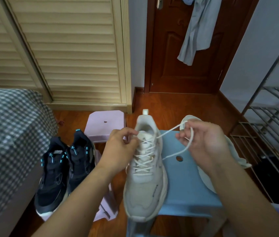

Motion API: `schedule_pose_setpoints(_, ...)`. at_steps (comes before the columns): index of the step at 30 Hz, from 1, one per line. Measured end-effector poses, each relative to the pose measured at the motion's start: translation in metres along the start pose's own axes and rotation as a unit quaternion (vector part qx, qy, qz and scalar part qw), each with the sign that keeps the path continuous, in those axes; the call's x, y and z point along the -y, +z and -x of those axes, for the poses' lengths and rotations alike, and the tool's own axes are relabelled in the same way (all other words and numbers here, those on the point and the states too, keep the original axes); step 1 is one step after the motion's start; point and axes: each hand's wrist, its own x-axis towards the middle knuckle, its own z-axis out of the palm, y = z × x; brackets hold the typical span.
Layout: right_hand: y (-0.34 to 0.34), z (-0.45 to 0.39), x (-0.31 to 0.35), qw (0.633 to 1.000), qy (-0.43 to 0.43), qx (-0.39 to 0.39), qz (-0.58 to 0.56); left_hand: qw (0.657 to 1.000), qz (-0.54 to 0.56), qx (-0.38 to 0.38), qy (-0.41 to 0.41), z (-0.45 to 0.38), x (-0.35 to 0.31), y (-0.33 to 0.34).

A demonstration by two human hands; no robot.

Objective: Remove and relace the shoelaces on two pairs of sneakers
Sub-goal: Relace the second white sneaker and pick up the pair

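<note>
The white sneaker (145, 170) is laced to the top; its lace (174, 130) is pinched in both hands' fingers (131, 134), so a knot seems next.

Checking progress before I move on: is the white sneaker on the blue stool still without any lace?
No: the white sneaker on the blue stool has its lace crisscrossed up the eyelets, the right hand holding a free end.
</note>
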Motion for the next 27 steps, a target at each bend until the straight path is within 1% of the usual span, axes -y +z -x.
schedule_pose_setpoints(1,-0.001,0.000,-0.001,0.999,0.020,-0.024,-0.040,1.000,0.007,0.014,0.002,0.000,-0.002,0.001)
schedule_pose_setpoints(2,-0.002,-0.004,-0.007,0.997,0.039,-0.060,-0.007,0.999,0.017,0.029,0.003,0.001,-0.004,0.004)
schedule_pose_setpoints(3,-0.002,-0.008,-0.015,0.989,0.045,-0.103,0.101,0.999,0.031,0.043,-0.002,0.002,-0.005,0.006)
schedule_pose_setpoints(4,-0.003,-0.011,-0.022,0.954,0.021,-0.146,0.261,0.997,0.050,0.055,-0.020,0.003,-0.006,0.008)
schedule_pose_setpoints(5,-0.001,-0.012,-0.026,0.894,-0.040,-0.179,0.408,0.994,0.069,0.067,-0.045,0.004,-0.007,0.008)
schedule_pose_setpoints(6,0.000,-0.011,-0.028,0.840,-0.123,-0.181,0.497,0.992,0.074,0.076,-0.064,0.005,-0.007,0.008)
schedule_pose_setpoints(7,0.001,-0.010,-0.027,0.809,-0.188,-0.159,0.534,0.992,0.057,0.086,-0.074,0.005,-0.006,0.007)
schedule_pose_setpoints(8,0.002,-0.008,-0.028,0.808,-0.214,-0.118,0.536,0.993,0.026,0.092,-0.072,0.006,-0.006,0.005)
schedule_pose_setpoints(9,0.002,-0.009,-0.033,0.810,-0.213,-0.072,0.541,0.994,-0.007,0.086,-0.063,0.006,-0.005,0.003)
schedule_pose_setpoints(10,0.002,-0.009,-0.040,0.804,-0.187,-0.029,0.564,0.996,-0.030,0.067,-0.049,0.006,-0.005,0.000)
schedule_pose_setpoints(11,0.003,-0.008,-0.047,0.784,-0.169,0.004,0.598,0.997,-0.044,0.043,-0.036,0.004,-0.005,-0.003)
schedule_pose_setpoints(12,0.002,-0.008,-0.052,0.762,-0.166,0.022,0.625,0.998,-0.054,0.022,-0.024,0.003,-0.005,-0.005)
schedule_pose_setpoints(13,0.001,-0.010,-0.056,0.751,-0.170,0.024,0.638,0.998,-0.062,0.008,-0.019,0.002,-0.005,-0.008)
schedule_pose_setpoints(15,-0.004,-0.013,-0.056,0.723,-0.180,0.002,0.667,0.997,-0.061,-0.023,-0.033,0.001,-0.004,-0.011)
schedule_pose_setpoints(16,-0.007,-0.015,-0.053,0.720,-0.168,-0.015,0.673,0.997,-0.053,-0.044,-0.048,0.001,-0.003,-0.012)
schedule_pose_setpoints(17,-0.010,-0.018,-0.049,0.726,-0.161,-0.035,0.667,0.995,-0.041,-0.065,-0.067,0.002,-0.001,-0.014)
schedule_pose_setpoints(18,-0.013,-0.019,-0.044,0.740,-0.154,-0.050,0.652,0.993,-0.028,-0.077,-0.089,0.003,-0.001,-0.015)
schedule_pose_setpoints(20,-0.017,-0.019,-0.039,0.768,-0.167,-0.080,0.613,0.989,0.005,-0.078,-0.124,0.007,-0.005,-0.016)
schedule_pose_setpoints(21,-0.017,-0.018,-0.039,0.775,-0.179,-0.089,0.600,0.987,0.037,-0.071,-0.140,0.009,-0.007,-0.016)
schedule_pose_setpoints(23,-0.010,-0.011,-0.040,0.788,-0.182,-0.073,0.584,0.978,0.125,-0.049,-0.159,0.014,-0.016,-0.012)
schedule_pose_setpoints(24,-0.006,-0.006,-0.042,0.805,-0.162,-0.046,0.569,0.974,0.160,-0.038,-0.155,0.016,-0.019,-0.009)
schedule_pose_setpoints(25,-0.001,-0.001,-0.046,0.824,-0.129,-0.017,0.552,0.973,0.173,-0.030,-0.149,0.016,-0.021,-0.006)
schedule_pose_setpoints(26,0.002,0.003,-0.048,0.834,-0.097,0.006,0.543,0.974,0.177,-0.022,-0.143,0.017,-0.024,-0.001)
schedule_pose_setpoints(27,0.003,0.004,-0.049,0.835,-0.085,0.012,0.543,0.974,0.180,-0.014,-0.140,0.020,-0.027,0.002)
